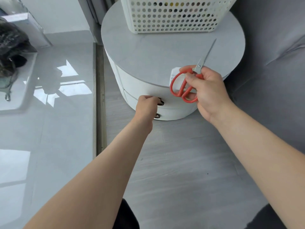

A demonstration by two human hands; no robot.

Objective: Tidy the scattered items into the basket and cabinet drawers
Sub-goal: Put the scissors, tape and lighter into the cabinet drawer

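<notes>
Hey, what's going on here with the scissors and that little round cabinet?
A person is tidying up. Their right hand holds red-handled scissors above the front edge of a round white cabinet, blades closed and pointing away. Their left hand grips the upper drawer handle; that drawer looks closed. A second handle sits just below. A white perforated basket stands at the back of the cabinet top.

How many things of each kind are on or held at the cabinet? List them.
Baskets: 1, the basket on the cabinet
Scissors: 1, scissors in the right hand
Drawer handles: 2, upper handle gripped by the left hand, lower handle
Total: 4
</notes>
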